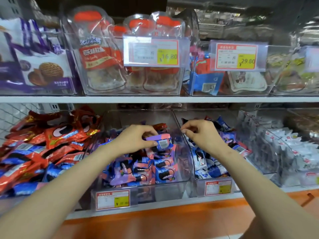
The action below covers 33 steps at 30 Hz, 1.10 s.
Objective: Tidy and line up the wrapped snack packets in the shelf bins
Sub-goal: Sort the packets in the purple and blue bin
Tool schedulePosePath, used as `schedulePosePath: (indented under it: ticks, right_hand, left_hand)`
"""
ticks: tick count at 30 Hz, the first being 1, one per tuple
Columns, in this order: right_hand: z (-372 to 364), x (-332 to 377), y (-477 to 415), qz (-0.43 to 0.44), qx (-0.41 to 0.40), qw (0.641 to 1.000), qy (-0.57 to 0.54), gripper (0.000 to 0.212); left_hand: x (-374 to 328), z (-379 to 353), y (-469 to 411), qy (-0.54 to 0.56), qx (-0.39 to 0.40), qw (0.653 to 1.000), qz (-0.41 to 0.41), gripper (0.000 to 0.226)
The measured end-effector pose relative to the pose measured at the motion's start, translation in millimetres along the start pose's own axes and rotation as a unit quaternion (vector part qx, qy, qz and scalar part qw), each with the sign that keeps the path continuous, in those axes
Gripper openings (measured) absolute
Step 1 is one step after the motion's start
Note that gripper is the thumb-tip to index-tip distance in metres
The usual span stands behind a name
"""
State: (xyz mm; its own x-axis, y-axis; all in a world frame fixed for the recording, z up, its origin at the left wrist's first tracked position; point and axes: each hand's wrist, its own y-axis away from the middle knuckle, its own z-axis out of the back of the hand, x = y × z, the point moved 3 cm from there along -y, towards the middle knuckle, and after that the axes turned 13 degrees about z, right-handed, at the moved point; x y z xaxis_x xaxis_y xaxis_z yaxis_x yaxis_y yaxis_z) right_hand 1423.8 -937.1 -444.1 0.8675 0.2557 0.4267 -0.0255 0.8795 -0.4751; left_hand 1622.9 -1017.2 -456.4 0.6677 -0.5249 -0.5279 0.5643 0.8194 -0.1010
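Head view (the only view).

The left hand (136, 138) pinches a purple-and-pink wrapped snack packet (160, 141) between the thumb and curled fingers, with the barcode side facing out. The packet is held above the heap in the clear plastic middle bin (169, 188), toward the heap's 1 o'clock side. The right hand (202, 134) hovers at 3 o'clock of the packet, over the wall shared with the neighbouring bin of blue-and-white packets (203, 163). Its fingers are curled, with thumb and forefinger close together. Whether they pinch anything cannot be told.

Procedure, as judged: the step in hand is setting the held packet into a row.
- Turn the packet so its printed face matches the upright packets at the bin's 6 o'clock side.
- Seat it edge-on against them — not flat on the heap.
- Steady the row with the right hand, since slick wrappers are likely to slide.

Limits of view:
- The back of the bin is in shadow, and the clear walls glare and blur the contents.
- The loose red-and-orange packets (51, 140) at 9 o'clock are cut off by the frame edge.
- The print on the red-bordered price label (113, 199) is unreadable.
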Motion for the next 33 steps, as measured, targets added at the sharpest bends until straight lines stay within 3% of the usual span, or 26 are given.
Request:
schedulePosePath:
  ticks: [5, 10, 12, 14, 16, 18, 20, 24, 27, 28, 30, 33]
  right_hand:
    - [-3, -1, -3, -0.004, 0.013, 1.000, -0.004, 0.011]
    - [-10, 3, -9, -0.005, 0.014, 1.000, 0.005, 0.012]
    - [-11, 4, -10, -0.002, 0.013, 1.000, 0.007, 0.012]
    - [-10, 5, -10, 0.000, 0.015, 1.000, 0.008, 0.013]
    - [-10, 5, -11, 0.000, 0.016, 1.000, 0.006, 0.013]
    - [-12, 5, -12, 0.001, 0.019, 1.000, 0.006, 0.013]
    - [-13, 6, -13, 0.001, 0.020, 1.000, 0.007, 0.013]
    - [-13, 9, -13, 0.004, 0.018, 1.000, 0.005, 0.013]
    - [-11, 10, -11, 0.010, 0.009, 1.000, 0.005, 0.013]
    - [-10, 9, -10, 0.011, 0.004, 1.000, 0.004, 0.012]
    - [-8, 7, -10, 0.009, -0.006, 1.000, 0.002, 0.012]
    - [-4, 4, -8, 0.003, -0.017, 1.000, -0.003, 0.012]
  left_hand:
    - [-4, -20, 27, 0.084, 0.117, 0.989, -0.013, 0.012]
    - [0, -52, 28, 0.027, 0.213, 0.977, 0.006, 0.023]
    - [3, -42, 20, 0.095, 0.171, 0.980, 0.024, 0.019]
    - [10, -25, 9, 0.095, 0.051, 0.994, 0.027, 0.018]
    - [15, -18, 1, -0.080, -0.022, 0.997, -0.006, 0.035]
    - [20, -25, -1, -0.243, 0.001, 0.969, -0.040, 0.049]
    - [19, -31, 0, -0.313, -0.012, 0.947, -0.066, 0.051]
    - [13, -29, 2, -0.364, -0.139, 0.908, -0.153, 0.039]
    - [20, -27, 3, -0.249, -0.156, 0.939, -0.178, 0.022]
    - [16, -22, 5, -0.186, -0.149, 0.957, -0.163, 0.025]
    - [9, -14, 9, -0.049, -0.122, 0.985, -0.112, 0.029]
    - [-8, -23, 16, 0.066, -0.049, 0.992, -0.094, 0.014]
